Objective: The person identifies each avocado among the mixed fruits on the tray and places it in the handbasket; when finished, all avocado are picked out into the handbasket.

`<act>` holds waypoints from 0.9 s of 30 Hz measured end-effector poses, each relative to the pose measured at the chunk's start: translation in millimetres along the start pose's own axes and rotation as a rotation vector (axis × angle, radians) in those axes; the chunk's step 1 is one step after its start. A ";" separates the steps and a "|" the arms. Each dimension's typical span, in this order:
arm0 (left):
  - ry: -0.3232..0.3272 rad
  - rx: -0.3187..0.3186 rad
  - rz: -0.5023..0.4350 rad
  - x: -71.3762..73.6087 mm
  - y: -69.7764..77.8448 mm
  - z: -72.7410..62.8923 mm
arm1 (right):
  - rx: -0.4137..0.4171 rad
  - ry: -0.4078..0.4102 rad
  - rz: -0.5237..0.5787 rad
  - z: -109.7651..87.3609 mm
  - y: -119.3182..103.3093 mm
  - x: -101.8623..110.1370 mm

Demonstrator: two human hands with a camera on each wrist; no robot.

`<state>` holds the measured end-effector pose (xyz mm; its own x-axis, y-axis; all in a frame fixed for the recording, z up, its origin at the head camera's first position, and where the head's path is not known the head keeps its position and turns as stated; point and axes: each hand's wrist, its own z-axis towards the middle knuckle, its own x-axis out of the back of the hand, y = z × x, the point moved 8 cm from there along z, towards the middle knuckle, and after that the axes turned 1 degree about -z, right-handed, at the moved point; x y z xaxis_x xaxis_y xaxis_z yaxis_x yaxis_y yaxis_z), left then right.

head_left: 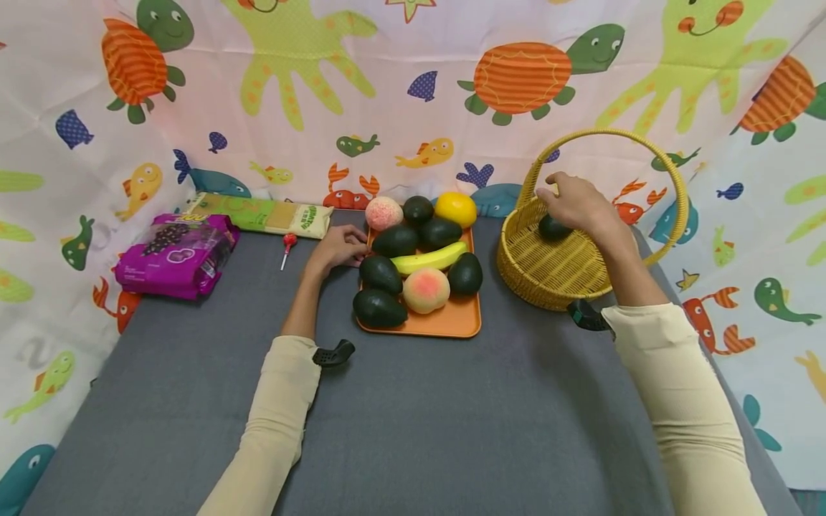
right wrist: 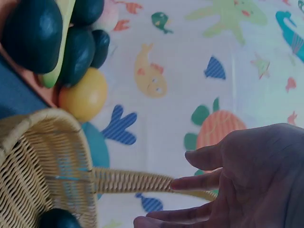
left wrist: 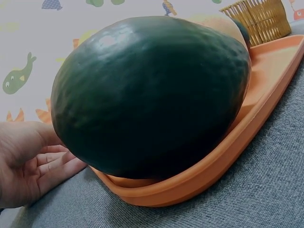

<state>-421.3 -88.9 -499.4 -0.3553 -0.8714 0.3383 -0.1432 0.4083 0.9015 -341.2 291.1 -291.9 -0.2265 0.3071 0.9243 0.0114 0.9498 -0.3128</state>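
My left hand [head_left: 340, 247] rests beside the left edge of an orange tray [head_left: 445, 327], its fingers loosely bent near the rim. On the tray lie several dark green avocados [head_left: 381, 308], a banana [head_left: 431, 259], a peach [head_left: 426, 290], a speckled pink fruit [head_left: 383, 213] and a yellow fruit [head_left: 456, 208]. A large avocado [left wrist: 152, 95] fills the left wrist view. Over the yellow wicker basket [head_left: 548, 276] hovers my right hand [head_left: 574, 203], with fingers spread apart in the right wrist view. One avocado [right wrist: 59, 219] sits inside the basket, apart from that hand.
At the left lie a purple snack bag [head_left: 177, 254], a long green packet [head_left: 264, 215] and a red lollipop [head_left: 289, 242]. The basket's tall handle [head_left: 677, 193] arches beside the right forearm. A cartoon-printed cloth [head_left: 413, 64] hangs behind the grey table [head_left: 452, 430].
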 end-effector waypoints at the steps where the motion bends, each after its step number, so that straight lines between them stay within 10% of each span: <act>1: 0.000 0.001 0.001 0.2 0.0 0.0 | 0.015 -0.002 0.010 -1.4 -4.6 -0.1; 27: 0.016 0.007 -0.007 2.2 0.8 -2.6 | 0.116 -0.222 0.288 -24.3 -61.3 -55.1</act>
<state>-419.7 -91.2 -497.2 -0.3390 -0.8785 0.3365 -0.1524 0.4042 0.9019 -305.7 217.5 -318.4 -0.4362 0.5281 0.7286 -0.0022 0.8091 -0.5877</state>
